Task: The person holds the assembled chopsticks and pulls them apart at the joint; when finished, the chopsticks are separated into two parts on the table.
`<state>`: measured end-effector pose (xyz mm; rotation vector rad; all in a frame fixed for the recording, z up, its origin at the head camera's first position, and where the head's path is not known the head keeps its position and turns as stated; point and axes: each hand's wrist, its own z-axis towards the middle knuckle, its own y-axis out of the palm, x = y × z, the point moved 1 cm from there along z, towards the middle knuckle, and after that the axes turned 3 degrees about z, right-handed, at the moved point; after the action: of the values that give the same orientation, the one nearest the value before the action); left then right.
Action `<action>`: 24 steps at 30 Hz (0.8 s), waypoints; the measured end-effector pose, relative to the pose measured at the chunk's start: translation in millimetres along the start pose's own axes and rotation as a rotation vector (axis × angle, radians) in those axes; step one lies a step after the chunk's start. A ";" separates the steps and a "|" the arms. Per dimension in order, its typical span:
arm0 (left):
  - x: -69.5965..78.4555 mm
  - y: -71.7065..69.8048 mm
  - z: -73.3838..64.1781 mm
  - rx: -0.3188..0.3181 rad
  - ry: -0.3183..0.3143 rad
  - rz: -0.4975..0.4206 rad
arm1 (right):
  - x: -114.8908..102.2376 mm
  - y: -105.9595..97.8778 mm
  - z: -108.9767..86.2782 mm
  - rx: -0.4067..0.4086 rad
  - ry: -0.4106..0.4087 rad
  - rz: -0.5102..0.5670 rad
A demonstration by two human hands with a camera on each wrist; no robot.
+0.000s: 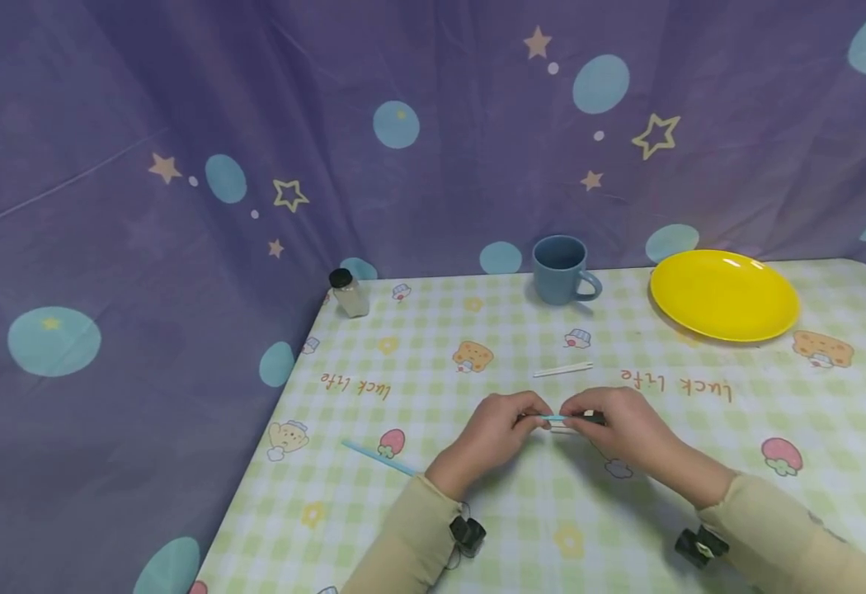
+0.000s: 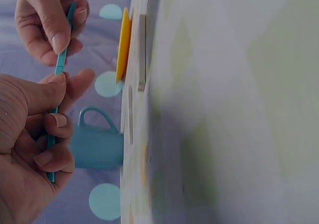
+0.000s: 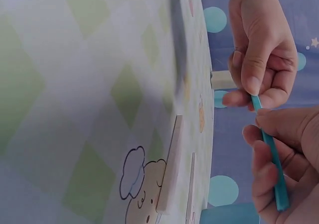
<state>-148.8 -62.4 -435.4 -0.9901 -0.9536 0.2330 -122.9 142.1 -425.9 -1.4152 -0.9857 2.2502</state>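
Observation:
A thin teal stick (image 2: pixel 61 60) stretches between my two hands, held just above the table. My left hand (image 1: pixel 497 429) pinches one end part with thumb and forefinger, other fingers curled along it. My right hand (image 1: pixel 626 425) grips the opposite part the same way, its fingertips close to the left hand's. A faint line crosses the stick between the hands in the left wrist view. Beneath the hands lies a pale stick (image 3: pixel 171 167), partly hidden in the head view. Just beyond them is another pale piece (image 1: pixel 562 370), seemingly two thin sticks side by side.
A light blue stick (image 1: pixel 378 458) lies left of my left forearm, one end hidden by it. Along the back stand a jar with a black lid (image 1: pixel 350 294), a blue-grey mug (image 1: pixel 557 272) and a yellow plate (image 1: pixel 726 295). A purple curtain (image 1: pixel 448 190) hangs behind the checked tablecloth.

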 end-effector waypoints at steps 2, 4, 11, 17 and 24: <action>1.5 3.5 1.8 0.009 0.010 0.008 | 1.2 0.3 -0.4 0.010 -0.009 -0.013; 2.4 6.6 3.3 0.024 0.021 0.014 | 2.5 0.5 -1.1 0.021 -0.016 -0.023; 1.9 12.5 5.0 0.080 0.040 -0.004 | 7.0 0.7 -2.5 0.075 -0.071 -0.051; 2.0 14.0 6.1 0.090 0.038 -0.046 | 7.2 -0.4 -3.7 0.089 -0.086 -0.039; 4.2 12.9 5.6 0.067 0.031 -0.062 | 6.2 -3.5 -5.7 0.069 -0.075 -0.022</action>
<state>-147.6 -49.5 -442.1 -0.8988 -0.9409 0.1957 -121.2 150.4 -429.1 -1.2942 -0.9322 2.3133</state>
